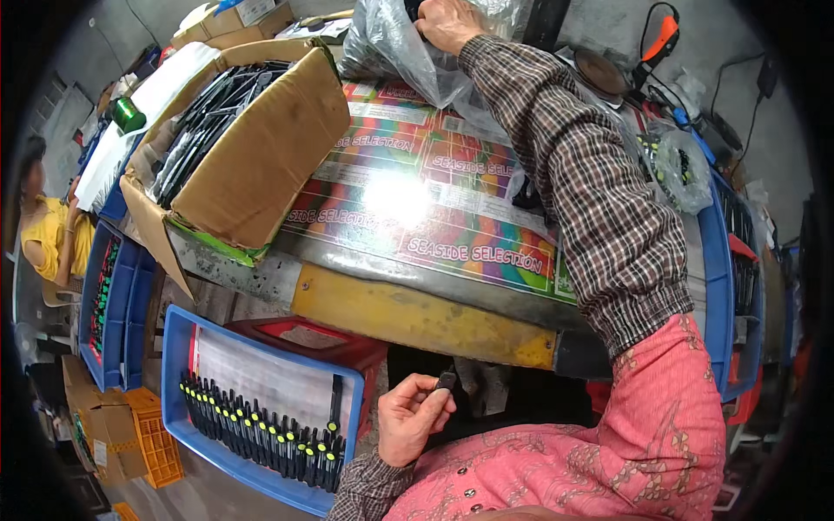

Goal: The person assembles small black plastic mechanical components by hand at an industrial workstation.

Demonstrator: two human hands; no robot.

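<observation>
Head view: left hand (413,419) pinching a black part (446,380), right hand (449,24) at a clear bag (393,54).

At lower centre, the left thumb and fingers close on the part, clear of the table (391,271); a loose pinch could let it drop out of sight below. At top centre, the right fingertips are hidden, so their grip cannot be told; a hard tug might drag the thin bag and spill it. Lower left, a blue tray (172,365) bears a row of black pieces (261,430), which a careless left elbow could disturb. Upper left, a carton (269,130) holds black strips (213,108).
</observation>
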